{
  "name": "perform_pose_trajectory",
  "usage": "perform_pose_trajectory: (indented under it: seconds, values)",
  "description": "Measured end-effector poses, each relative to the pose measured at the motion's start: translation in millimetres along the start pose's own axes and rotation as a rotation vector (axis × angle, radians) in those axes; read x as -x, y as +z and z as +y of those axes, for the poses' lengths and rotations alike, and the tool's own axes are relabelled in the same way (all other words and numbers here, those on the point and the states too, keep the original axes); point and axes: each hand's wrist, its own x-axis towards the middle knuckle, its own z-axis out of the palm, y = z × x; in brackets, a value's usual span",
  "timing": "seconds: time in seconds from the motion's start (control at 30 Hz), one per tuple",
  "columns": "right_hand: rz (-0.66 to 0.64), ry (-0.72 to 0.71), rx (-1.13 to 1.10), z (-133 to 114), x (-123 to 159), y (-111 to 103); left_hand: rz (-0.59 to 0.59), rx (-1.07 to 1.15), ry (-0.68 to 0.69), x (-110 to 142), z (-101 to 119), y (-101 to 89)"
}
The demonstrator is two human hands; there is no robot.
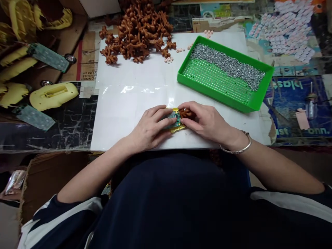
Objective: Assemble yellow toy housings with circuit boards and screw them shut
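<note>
Navy cloth of a shirt (166, 200) with white stripes on its sleeves fills the area nearest the camera, below the fingers. Beyond it runs a dark, patchy counter (70, 138), partly covered by a white sheet (124, 97) that lies beneath both hands. Ahead and to the right of the right fingers, a green tray (215, 93) sits at an angle, with silvery metal pins (228, 65) massed along its far side. Straight ahead of the left fingers, at the sheet's far edge, is a heap of brown parts (140, 31). Yellow casings (54, 96) lie well to the left of the fingers, and pale pink-and-white pieces (290, 31) spread far off to the right, past the tray.

The left hand (149, 126) has its fingers (168, 122) partly curled over a small green circuit board (174, 115) with yellow edging (178, 129), holding it close to the sheet. The right hand (210, 121) has its thumb and index fingers (190, 123) slightly apart at the board's right end, a brown piece (186, 113) between them; how firmly they grip it, I cannot tell. A thin bracelet (240, 150) circles the right wrist.
</note>
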Motion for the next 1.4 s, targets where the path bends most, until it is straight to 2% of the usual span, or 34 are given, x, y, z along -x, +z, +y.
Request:
perform_pose_trajectory:
  seconds: [0.1, 0.27, 0.37, 0.53, 0.73, 0.93, 1.0, 1.1, 1.2, 1.27, 1.4]
  values:
    - [0.014, 0.023, -0.043, 5, -2, 1, 0.008, 0.000, 0.026, 0, -2, -0.1]
    - [0.109, 0.218, -0.325, 12, 4, 6, -0.002, 0.004, 0.020, 2, -4, 1.9]
    - [0.132, 0.245, -0.391, 12, 6, 5, 0.008, -0.008, 0.037, 2, -4, 2.0]
    - [0.105, 0.186, -0.309, 10, -1, 2, -0.027, 0.006, 0.012, 1, -3, 0.1]
    - [0.083, 0.222, -0.244, 9, -7, 1, -0.011, -0.002, 0.029, 1, -2, -0.7]
    - [-0.029, 0.176, -0.017, 11, -11, -2, -0.014, 0.038, 0.008, 2, -2, 0.7]
    - [0.015, 0.139, 0.088, 14, -8, 0, -0.006, 0.036, 0.009, 2, -2, 1.5]
    - [0.159, 0.125, 0.199, 17, 0, 6, -0.005, 0.018, 0.010, 2, -3, 3.0]
    - [0.270, 0.124, 0.180, 17, 9, 11, 0.012, -0.001, 0.002, 4, -4, 4.3]
    - [0.280, 0.088, 0.121, 16, 14, 12, 0.032, -0.009, 0.001, 5, -5, 4.7]
    - [0.172, -0.017, 0.144, 16, 19, 12, -0.010, -0.025, -0.005, 5, -5, 5.7]
